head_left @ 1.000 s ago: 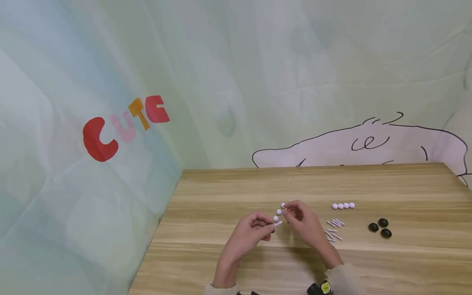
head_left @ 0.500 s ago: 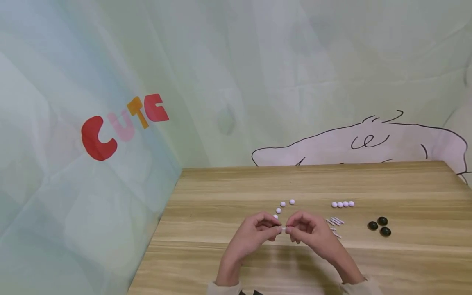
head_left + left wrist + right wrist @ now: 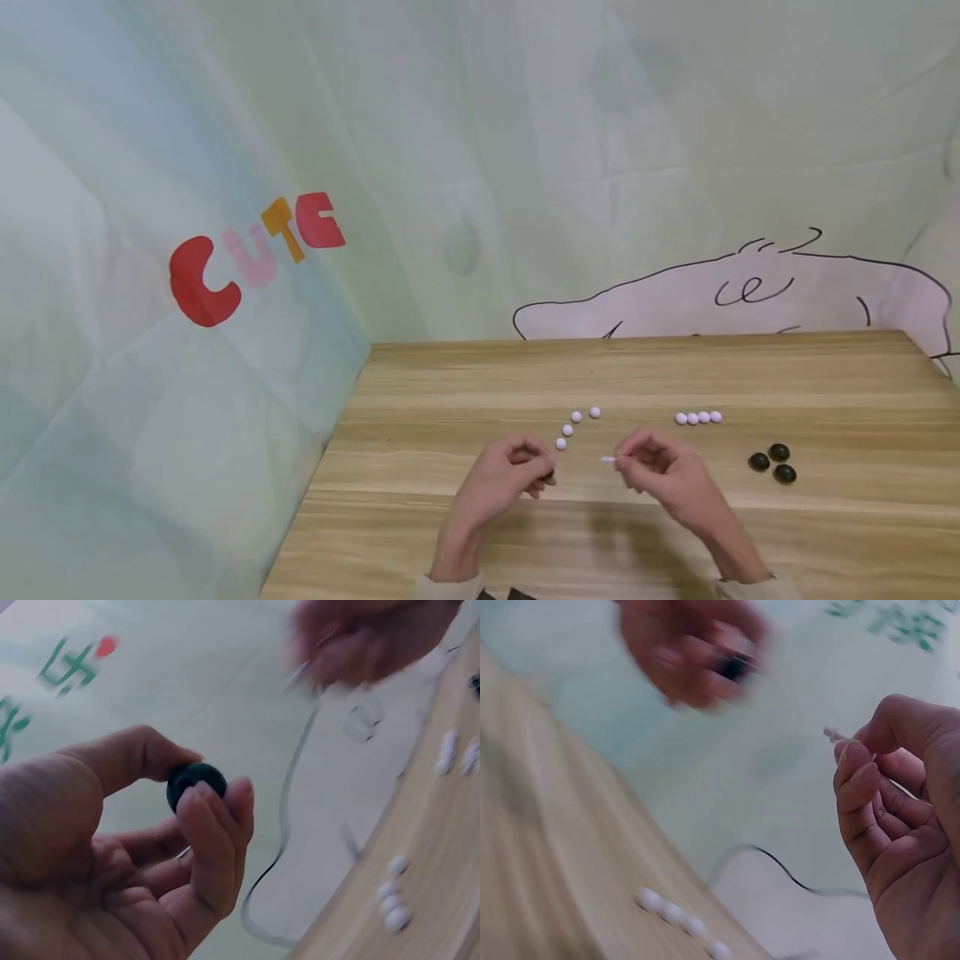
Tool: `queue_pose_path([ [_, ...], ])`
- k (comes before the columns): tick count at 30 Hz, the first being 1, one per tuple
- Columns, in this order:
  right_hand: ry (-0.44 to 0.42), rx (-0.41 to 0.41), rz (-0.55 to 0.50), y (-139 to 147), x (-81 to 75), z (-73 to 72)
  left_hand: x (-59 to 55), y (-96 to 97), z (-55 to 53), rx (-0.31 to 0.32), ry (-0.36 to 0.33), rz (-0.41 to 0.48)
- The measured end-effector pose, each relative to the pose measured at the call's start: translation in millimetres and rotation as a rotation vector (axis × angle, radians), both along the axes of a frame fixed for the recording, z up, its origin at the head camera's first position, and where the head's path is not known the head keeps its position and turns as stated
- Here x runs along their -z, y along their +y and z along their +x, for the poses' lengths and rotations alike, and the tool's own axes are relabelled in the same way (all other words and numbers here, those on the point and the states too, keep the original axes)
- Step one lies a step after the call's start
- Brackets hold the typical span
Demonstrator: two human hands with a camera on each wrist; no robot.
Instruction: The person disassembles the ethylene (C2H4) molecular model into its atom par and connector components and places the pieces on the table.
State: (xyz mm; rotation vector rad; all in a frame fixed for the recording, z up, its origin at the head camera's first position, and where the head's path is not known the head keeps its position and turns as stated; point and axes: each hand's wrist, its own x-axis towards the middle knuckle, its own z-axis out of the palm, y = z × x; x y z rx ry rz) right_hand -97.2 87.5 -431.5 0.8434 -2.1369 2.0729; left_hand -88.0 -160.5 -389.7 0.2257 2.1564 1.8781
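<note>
My left hand point(image 3: 506, 475) pinches a small dark, round bead-like piece point(image 3: 193, 778) between thumb and fingers. In the left wrist view it looks dark green to black, with a dent or hole facing the camera. To the right, my right hand point(image 3: 671, 477) pinches a short, thin white connector rod point(image 3: 608, 459), whose free end points left at the other hand. A ridged tip of this rod point(image 3: 832, 735) shows in the right wrist view, while the rest lies between the fingertips. Both hands are raised above the wooden table, apart from each other.
Several white balls point(image 3: 567, 430) lie in a bent line beyond the left hand. Another straight row of white balls point(image 3: 698, 418) sits farther right. Three shiny black pieces point(image 3: 784, 473) rest right of the right hand. A printed cloth point(image 3: 465, 167) hangs behind the table point(image 3: 450, 383).
The white rod was at my left fingertips, then both hands met at it. Now my right hand holds it and has drawn away rightward, covering the loose white rods on the table.
</note>
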Motion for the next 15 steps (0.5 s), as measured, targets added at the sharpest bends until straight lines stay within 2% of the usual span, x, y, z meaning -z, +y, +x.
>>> queue_pose_path([
  [3,0.005,0.119,-0.017,29,0.4,-1.7,-2.2,-21.8,-0.5,-0.066,-0.002,-0.020],
  [5,-0.004,0.166,-0.002,43,1.2,-2.0,-3.3,-29.8,-1.0,-0.089,-0.003,-0.029],
  [11,-0.005,0.284,0.140,50,8.1,1.5,-2.0,-23.1,-3.3,-0.071,-0.005,-0.027],
  [15,-0.011,0.406,0.309,49,16.6,6.4,-1.5,-18.1,-4.3,-0.069,-0.013,-0.028],
])
